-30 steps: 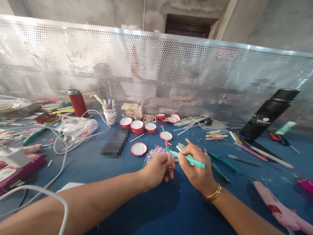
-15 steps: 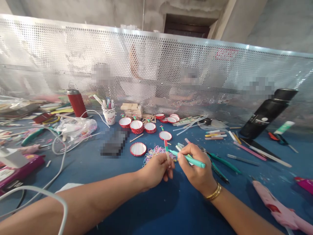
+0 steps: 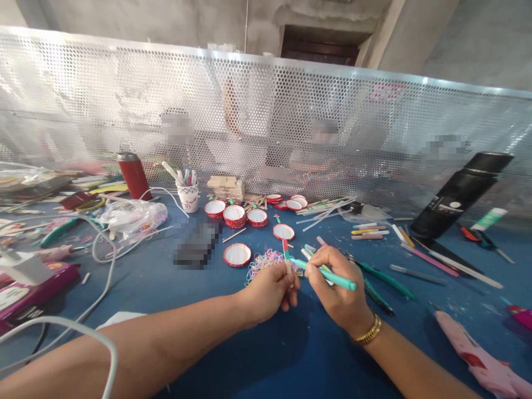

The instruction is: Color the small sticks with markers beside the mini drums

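Tabletop in deep blue spreads across the head view. Over its near middle, the left hand pinches a flat, pale wooden stick, red and green at its upper end, nearly upright. The right hand grips a slim turquoise marker pen, its tip at the green band. Just behind lie a tangle of thin pastel loops and a round, red-rimmed white disc.

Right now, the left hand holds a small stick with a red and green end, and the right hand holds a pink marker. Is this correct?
Not quite: in the head view, the marker in the right hand is teal green, not pink. The left hand does hold the small stick with a red and green end.
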Available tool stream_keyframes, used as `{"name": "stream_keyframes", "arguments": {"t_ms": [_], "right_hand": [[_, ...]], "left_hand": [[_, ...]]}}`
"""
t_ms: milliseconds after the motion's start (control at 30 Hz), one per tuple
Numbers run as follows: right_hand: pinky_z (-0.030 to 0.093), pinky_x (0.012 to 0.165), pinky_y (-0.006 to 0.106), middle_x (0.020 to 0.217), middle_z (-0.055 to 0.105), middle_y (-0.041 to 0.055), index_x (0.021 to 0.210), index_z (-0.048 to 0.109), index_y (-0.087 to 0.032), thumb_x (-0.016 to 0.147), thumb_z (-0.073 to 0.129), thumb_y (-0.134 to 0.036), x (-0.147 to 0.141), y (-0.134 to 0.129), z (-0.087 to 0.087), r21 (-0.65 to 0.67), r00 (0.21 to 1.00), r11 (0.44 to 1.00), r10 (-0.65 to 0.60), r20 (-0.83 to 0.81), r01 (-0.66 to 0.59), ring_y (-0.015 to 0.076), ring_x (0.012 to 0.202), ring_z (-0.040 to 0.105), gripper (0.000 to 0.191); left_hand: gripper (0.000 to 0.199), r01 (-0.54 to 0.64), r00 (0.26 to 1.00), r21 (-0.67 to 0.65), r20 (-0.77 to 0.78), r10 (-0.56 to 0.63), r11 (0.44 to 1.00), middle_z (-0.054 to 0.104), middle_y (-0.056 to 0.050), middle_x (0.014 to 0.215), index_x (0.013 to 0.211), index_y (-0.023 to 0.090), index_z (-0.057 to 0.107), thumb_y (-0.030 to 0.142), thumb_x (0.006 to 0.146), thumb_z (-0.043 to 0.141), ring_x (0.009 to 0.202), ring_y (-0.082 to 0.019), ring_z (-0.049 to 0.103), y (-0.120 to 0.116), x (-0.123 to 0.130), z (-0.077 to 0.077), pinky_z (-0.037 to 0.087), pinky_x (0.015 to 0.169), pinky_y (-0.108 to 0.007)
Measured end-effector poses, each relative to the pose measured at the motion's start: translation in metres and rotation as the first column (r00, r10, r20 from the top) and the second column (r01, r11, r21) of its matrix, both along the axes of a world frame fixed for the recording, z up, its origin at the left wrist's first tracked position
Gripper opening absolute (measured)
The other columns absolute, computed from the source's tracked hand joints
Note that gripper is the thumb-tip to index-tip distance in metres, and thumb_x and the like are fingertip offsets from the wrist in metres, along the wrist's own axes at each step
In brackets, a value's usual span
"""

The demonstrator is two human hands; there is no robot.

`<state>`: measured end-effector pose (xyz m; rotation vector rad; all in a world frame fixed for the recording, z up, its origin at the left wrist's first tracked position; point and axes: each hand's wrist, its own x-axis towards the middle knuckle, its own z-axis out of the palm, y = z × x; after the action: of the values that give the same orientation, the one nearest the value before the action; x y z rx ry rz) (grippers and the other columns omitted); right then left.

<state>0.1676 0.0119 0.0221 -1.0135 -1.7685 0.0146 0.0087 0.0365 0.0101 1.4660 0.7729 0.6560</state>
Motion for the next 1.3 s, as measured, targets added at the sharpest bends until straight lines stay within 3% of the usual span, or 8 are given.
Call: {"name": "stream_keyframes", "arguments": {"t_ms": [667, 933, 1300], "right_hand": [[0.042, 0.060, 0.027, 0.067, 0.057, -0.0013, 0.077, 0.053, -0.021, 0.086, 0.049, -0.021, -0.002, -0.002, -0.001, -0.181, 0.999, 0.984, 0.007, 0.046, 0.001, 0.0141, 0.061, 0.054, 0.010], [0.043, 0.061, 0.027, 0.067, 0.058, -0.0011, 0.077, 0.053, -0.021, 0.086, 0.049, -0.022, -0.001, -0.001, -0.001, -0.178, 0.998, 0.984, 0.004, 0.057, 0.006, 0.0149, 0.063, 0.055, 0.010], [0.042, 0.063, 0.029, 0.068, 0.056, 0.0001, 0.074, 0.052, -0.021, 0.086, 0.049, -0.022, 0.000, -0.002, 0.000, -0.189, 0.999, 0.982, 0.014, 0.048, -0.005, 0.0158, 0.065, 0.054, 0.012]], "left_hand": [[0.021, 0.001, 0.998, -0.026, -0.060, -0.003, 1.000, 0.052, 0.003, 0.056, 0.079, 0.019, 0.048, 0.029, 0.091, 0.035, 0.044, -0.008, 0.045, 0.001, -0.001, -0.008, 0.034, 0.047, -0.020], [0.022, 0.007, 0.997, -0.027, -0.083, -0.010, 1.000, 0.052, 0.003, 0.057, 0.080, 0.019, 0.048, 0.032, 0.091, 0.035, 0.044, -0.007, 0.045, -0.001, -0.003, -0.003, 0.034, 0.047, -0.020], [0.023, 0.032, 0.998, -0.007, -0.057, -0.032, 0.999, 0.052, 0.003, 0.056, 0.080, 0.018, 0.048, 0.037, 0.090, 0.038, 0.044, -0.008, 0.046, 0.002, -0.002, -0.008, 0.034, 0.046, -0.019]]}}
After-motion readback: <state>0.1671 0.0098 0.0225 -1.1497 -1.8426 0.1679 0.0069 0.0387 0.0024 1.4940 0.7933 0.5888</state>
